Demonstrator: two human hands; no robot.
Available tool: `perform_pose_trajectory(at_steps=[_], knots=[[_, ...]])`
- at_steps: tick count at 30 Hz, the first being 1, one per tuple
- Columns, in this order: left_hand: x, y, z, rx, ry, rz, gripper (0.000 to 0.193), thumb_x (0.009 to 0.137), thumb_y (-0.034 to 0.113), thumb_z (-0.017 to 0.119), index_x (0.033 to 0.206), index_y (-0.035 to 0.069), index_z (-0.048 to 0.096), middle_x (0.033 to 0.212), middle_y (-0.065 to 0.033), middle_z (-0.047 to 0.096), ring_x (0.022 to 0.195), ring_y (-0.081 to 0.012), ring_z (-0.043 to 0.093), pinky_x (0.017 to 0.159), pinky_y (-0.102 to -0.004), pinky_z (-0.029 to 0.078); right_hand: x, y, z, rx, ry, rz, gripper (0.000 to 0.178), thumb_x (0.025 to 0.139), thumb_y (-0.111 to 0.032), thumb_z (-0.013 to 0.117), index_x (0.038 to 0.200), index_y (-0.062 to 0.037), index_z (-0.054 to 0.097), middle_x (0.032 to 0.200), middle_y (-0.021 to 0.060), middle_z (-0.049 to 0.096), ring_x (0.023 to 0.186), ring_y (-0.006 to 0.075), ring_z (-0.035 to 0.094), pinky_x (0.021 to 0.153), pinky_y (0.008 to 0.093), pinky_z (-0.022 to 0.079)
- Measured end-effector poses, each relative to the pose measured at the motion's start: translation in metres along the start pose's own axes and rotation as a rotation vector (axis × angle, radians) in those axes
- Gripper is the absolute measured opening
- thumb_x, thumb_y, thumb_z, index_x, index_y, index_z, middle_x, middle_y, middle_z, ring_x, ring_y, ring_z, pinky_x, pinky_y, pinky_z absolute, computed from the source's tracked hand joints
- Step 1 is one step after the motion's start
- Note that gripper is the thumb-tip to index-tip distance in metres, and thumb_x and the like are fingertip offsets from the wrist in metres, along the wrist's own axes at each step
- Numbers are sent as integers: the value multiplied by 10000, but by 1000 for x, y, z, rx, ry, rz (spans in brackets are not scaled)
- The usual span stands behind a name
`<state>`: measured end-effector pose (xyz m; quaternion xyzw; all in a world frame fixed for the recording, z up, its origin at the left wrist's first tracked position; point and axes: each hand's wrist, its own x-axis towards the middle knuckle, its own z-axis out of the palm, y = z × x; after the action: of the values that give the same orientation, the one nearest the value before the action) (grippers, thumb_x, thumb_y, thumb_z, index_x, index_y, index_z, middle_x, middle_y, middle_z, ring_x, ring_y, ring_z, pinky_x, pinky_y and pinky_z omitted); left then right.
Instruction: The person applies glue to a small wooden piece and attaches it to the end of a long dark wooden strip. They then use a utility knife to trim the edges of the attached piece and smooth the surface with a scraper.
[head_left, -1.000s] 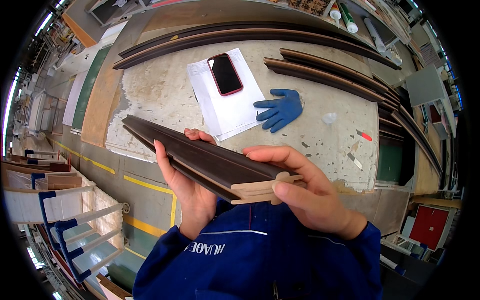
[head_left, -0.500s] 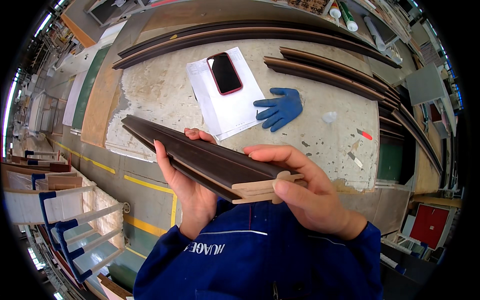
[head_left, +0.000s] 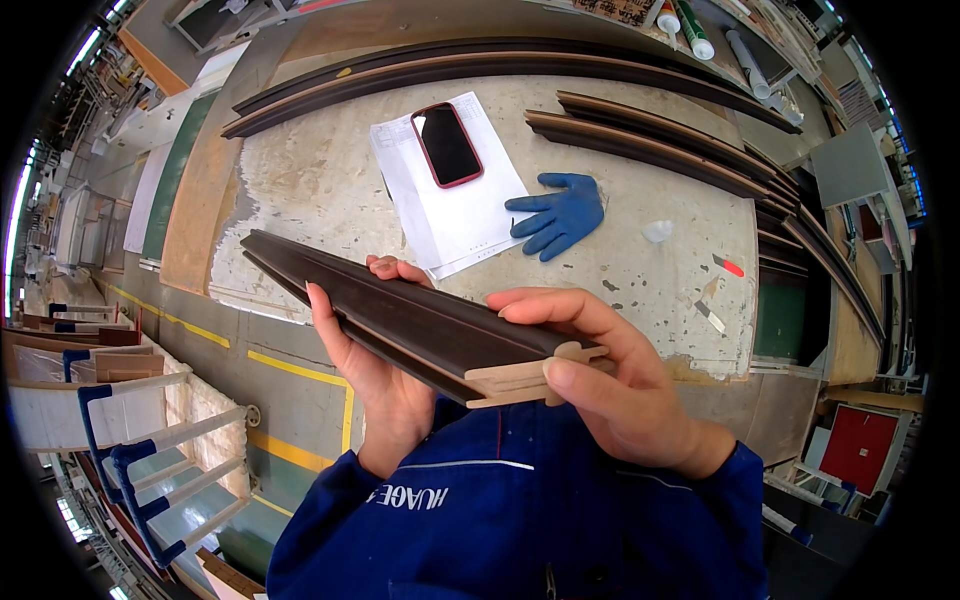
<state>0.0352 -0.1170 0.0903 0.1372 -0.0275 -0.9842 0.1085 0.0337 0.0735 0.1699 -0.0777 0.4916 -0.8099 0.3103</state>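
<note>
A dark brown length of wood moulding (head_left: 400, 305) is held up in front of my body, its mitred, bare-wood cut end (head_left: 520, 380) toward me on the right. My left hand (head_left: 375, 375) is closed round its middle from below, fingertips showing over the far edge. At the cut end, my right hand (head_left: 625, 375) grips the profile, thumb against the raw wood and fingers along the top. Beyond the moulding, a blue work glove (head_left: 562, 217) lies on the worktable (head_left: 330, 180), beside white paper sheets (head_left: 470, 225). A phone (head_left: 447, 146) in a red case rests on the sheets.
Long dark mouldings (head_left: 480, 62) lie along the table's far side, and shorter ones (head_left: 650, 152) are stacked at the right. A red-handled cutter (head_left: 730, 266) lies near the right edge. A rack with blue fittings (head_left: 135, 455) stands on the floor at left.
Almost nothing differs: the view has shifted very slightly. Both hands keep the same grip on the moulding.
</note>
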Motion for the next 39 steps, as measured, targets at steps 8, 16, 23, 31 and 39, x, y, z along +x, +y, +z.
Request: perform_pose_trajectory(at_steps=[8,16,23,31,39], knots=[[0,-1,0,-21,15,-13,491,939,451,656,1017,-15,524,982,-111,572,978,-192,563,1021,-318,469,1,1,-1,-12,8,-5,395,940,-121,550,1304,22,497,1438,202,453,1325,258,470,1123,395,359],[2,-1,-4,3,9,-1,491,939,450,655,1023,-15,526,984,-111,576,982,-195,565,1020,-321,470,1,0,-1,-29,19,-4,381,933,-118,539,1289,16,509,1429,202,464,1323,257,472,1120,391,359],[2,0,-3,-44,31,-25,494,919,414,699,1038,-29,513,986,-119,571,972,-206,571,1033,-350,464,-4,-22,-15,-403,-5,-49,305,959,-52,580,1262,-12,570,1274,114,592,1133,176,592,955,291,474],[1,-2,-1,-138,69,-51,457,924,342,705,1038,-48,495,946,-165,565,939,-241,581,1045,-412,495,0,-57,-21,-1409,-16,-553,148,786,-83,768,927,-48,740,851,93,727,725,257,683,622,321,524],[3,-2,-4,-108,98,-76,487,912,402,714,1023,-37,533,956,-128,590,947,-218,596,1083,-393,446,6,-76,-12,-1691,-271,-440,173,762,-101,756,917,-47,703,822,77,709,720,249,672,584,337,523]])
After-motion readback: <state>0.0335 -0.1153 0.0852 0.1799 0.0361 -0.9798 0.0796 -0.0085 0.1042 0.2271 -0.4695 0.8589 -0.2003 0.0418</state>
